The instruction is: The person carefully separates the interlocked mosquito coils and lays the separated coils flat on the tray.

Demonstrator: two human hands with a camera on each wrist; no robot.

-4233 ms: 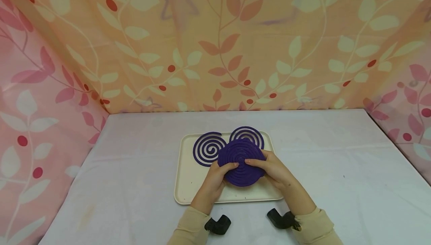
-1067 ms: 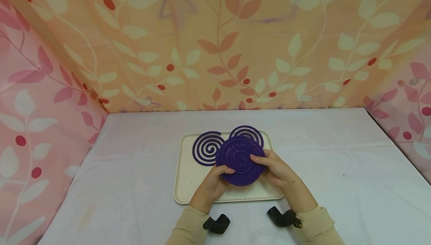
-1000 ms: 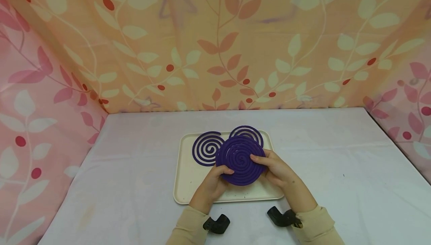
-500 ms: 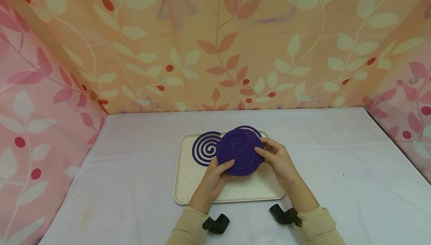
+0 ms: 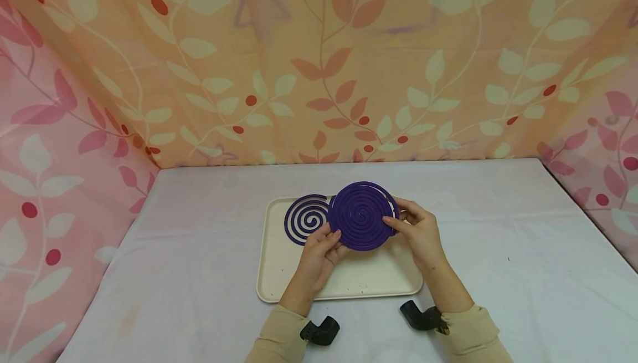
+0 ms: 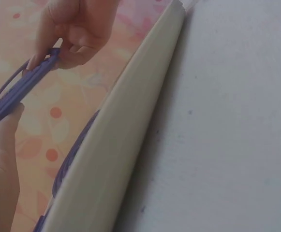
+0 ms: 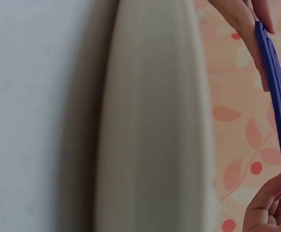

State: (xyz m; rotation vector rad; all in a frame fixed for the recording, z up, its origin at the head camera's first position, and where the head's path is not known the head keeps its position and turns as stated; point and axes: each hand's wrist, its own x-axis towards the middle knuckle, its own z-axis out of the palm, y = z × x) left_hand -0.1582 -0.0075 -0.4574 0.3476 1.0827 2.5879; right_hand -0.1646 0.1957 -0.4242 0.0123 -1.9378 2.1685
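A round purple mosquito coil stack (image 5: 360,216), its spirals packed close, is held up over the cream tray (image 5: 349,288). My left hand (image 5: 316,255) pinches its lower left edge, thumb on the front face. With thumb and fingers, my right hand (image 5: 421,230) grips its right edge. One ring stands a little away from the packed disc at the upper right; in the left wrist view that thin strand (image 6: 6,86) bows off the stack (image 6: 19,93). A loose spiral mosquito coil (image 5: 312,220) lies on the tray to the left. The other loose coil is mostly hidden behind the stack.
A white cloth table (image 5: 189,252) lies under the tray. Floral curtains (image 5: 219,64) stand behind and at both sides. Black angled pieces (image 5: 321,331) sit at both wrists, beside the beige sleeves (image 5: 281,332).
Both hands have raised the coil stack and shifted it slightly right. My right hand has moved up along its edge, and a ring now parts from the disc at the upper right.
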